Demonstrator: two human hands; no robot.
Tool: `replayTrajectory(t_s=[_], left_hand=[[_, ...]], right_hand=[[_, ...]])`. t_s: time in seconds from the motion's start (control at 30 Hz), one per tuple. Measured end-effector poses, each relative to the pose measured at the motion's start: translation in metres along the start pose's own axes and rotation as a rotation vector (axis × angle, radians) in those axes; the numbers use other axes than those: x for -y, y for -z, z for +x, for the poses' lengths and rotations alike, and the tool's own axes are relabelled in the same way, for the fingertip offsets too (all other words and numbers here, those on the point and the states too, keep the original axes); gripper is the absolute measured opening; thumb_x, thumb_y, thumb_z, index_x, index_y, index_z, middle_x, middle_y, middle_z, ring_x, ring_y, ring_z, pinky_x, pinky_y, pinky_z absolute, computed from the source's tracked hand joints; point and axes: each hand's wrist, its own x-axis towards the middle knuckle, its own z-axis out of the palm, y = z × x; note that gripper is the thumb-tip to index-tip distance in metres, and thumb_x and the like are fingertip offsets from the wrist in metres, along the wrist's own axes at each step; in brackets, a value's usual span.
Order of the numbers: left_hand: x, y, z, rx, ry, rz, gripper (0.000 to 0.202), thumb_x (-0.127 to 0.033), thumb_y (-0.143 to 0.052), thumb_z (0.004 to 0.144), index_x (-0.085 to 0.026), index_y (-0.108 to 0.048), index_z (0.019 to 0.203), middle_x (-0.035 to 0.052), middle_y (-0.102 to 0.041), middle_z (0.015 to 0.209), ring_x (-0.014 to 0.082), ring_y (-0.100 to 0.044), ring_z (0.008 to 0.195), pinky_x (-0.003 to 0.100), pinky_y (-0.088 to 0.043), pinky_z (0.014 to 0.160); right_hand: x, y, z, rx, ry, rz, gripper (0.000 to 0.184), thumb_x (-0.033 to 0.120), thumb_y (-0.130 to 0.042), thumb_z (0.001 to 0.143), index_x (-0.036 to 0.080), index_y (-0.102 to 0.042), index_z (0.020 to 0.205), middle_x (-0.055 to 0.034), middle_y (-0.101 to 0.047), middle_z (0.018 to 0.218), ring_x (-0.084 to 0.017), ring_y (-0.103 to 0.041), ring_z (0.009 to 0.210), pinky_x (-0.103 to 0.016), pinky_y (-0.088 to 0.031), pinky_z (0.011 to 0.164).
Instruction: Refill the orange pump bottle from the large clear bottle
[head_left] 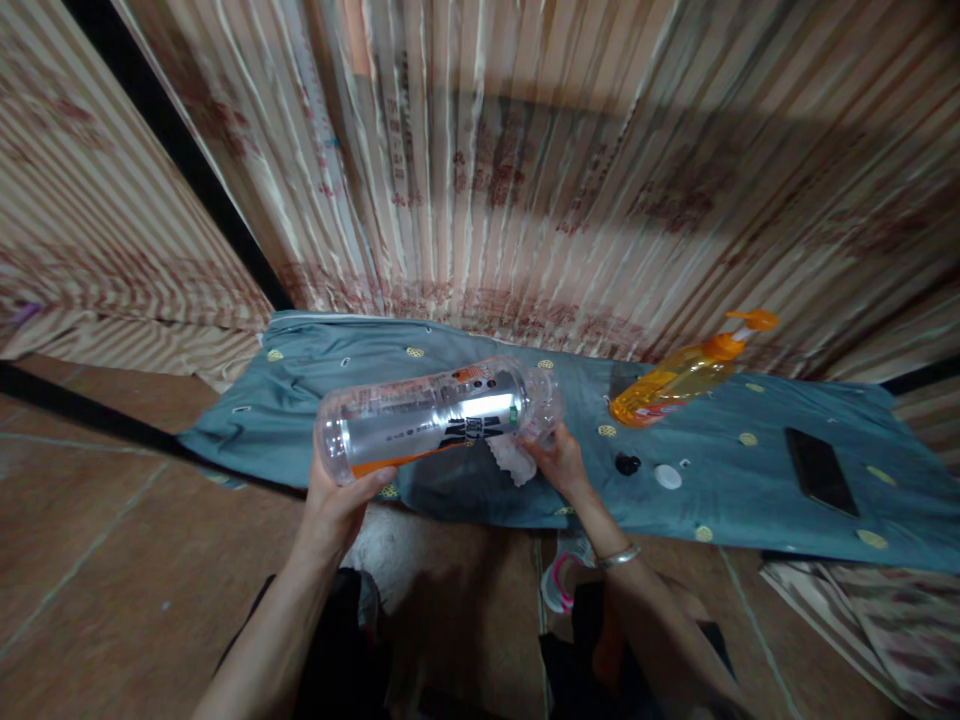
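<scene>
A large clear plastic bottle [427, 420] with a silver and orange label lies sideways in the air above the cloth. Its left end rests in my left hand [336, 512], fingers wrapped around it and thumb along the lower side. At the bottle's right end, my right hand [562, 465] is closed on a crumpled white tissue [513, 460], which hangs below the bottle's shoulder. The fingertips of that hand are partly hidden, and I cannot tell how firmly they touch the bottle.
A blue-grey cloth [480, 505] covers the narrow bench. On it to the right are a pump bottle of orange liquid [671, 383], a small black cap [628, 463], a white round lid [667, 476] and a dark phone [821, 470]. Striped curtains [480, 200] hang behind.
</scene>
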Motion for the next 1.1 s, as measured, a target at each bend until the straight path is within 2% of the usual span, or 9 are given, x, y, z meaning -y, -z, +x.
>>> replayTrajectory(t_s=[0.17, 0.33, 0.5, 0.67, 0.97, 1.1], left_hand=[[-0.0005, 0.0003, 0.0002, 0.003, -0.02, 0.019, 0.08, -0.024, -0.097, 0.05, -0.029, -0.064, 0.123, 0.0058, -0.069, 0.132, 0.0304, -0.066, 0.123, 0.039, -0.059, 0.099], [-0.0014, -0.0006, 0.0004, -0.006, -0.021, 0.016, 0.081, -0.025, -0.097, 0.048, -0.031, -0.064, 0.123, 0.0052, -0.071, 0.126, 0.0315, -0.067, 0.12, 0.042, -0.059, 0.099], [-0.0034, -0.0048, 0.0007, -0.032, -0.022, 0.014, 0.086, -0.027, -0.098, 0.044, -0.031, -0.062, 0.122, 0.0038, -0.07, 0.123, 0.0279, -0.067, 0.118, 0.036, -0.058, 0.095], [-0.0032, -0.005, 0.0011, -0.026, -0.014, -0.004, 0.085, -0.026, -0.099, 0.044, -0.029, -0.063, 0.122, 0.0043, -0.07, 0.125, 0.026, -0.067, 0.117, 0.032, -0.057, 0.096], [-0.0016, -0.0008, 0.0011, -0.007, -0.012, 0.002, 0.082, -0.022, -0.097, 0.047, -0.029, -0.064, 0.122, 0.0054, -0.07, 0.125, 0.0273, -0.068, 0.115, 0.038, -0.057, 0.097], [-0.0021, -0.0025, 0.0013, -0.013, -0.02, 0.002, 0.084, -0.023, -0.097, 0.046, -0.03, -0.064, 0.122, 0.006, -0.071, 0.121, 0.0289, -0.069, 0.114, 0.04, -0.058, 0.097]], right_hand=[[-0.0003, -0.0001, -0.0001, -0.004, -0.014, -0.006, 0.053, 0.058, -0.07, 0.078, 0.021, -0.059, 0.113, -0.0158, -0.078, 0.106, -0.033, -0.075, 0.092, -0.044, -0.063, 0.08], [0.0005, 0.0004, -0.0002, 0.006, -0.019, 0.003, 0.049, 0.056, -0.071, 0.077, 0.021, -0.059, 0.11, -0.0149, -0.078, 0.103, -0.032, -0.075, 0.091, -0.043, -0.063, 0.079], [0.0017, 0.0008, -0.0001, -0.004, -0.002, 0.018, 0.048, 0.056, -0.071, 0.078, 0.021, -0.06, 0.109, -0.0148, -0.079, 0.104, -0.032, -0.076, 0.092, -0.044, -0.062, 0.081], [0.0022, 0.0016, -0.0001, 0.001, -0.015, 0.007, 0.049, 0.056, -0.071, 0.077, 0.02, -0.06, 0.108, -0.016, -0.079, 0.103, -0.033, -0.076, 0.09, -0.045, -0.063, 0.077], [-0.0001, 0.0, 0.0008, -0.008, -0.017, -0.005, 0.055, 0.064, -0.067, 0.076, 0.021, -0.06, 0.109, -0.0164, -0.079, 0.104, -0.034, -0.076, 0.089, -0.046, -0.062, 0.077], [0.0005, 0.0002, 0.0005, -0.008, -0.025, -0.006, 0.054, 0.062, -0.069, 0.075, 0.021, -0.06, 0.109, -0.0161, -0.079, 0.103, -0.034, -0.076, 0.09, -0.045, -0.062, 0.077]])
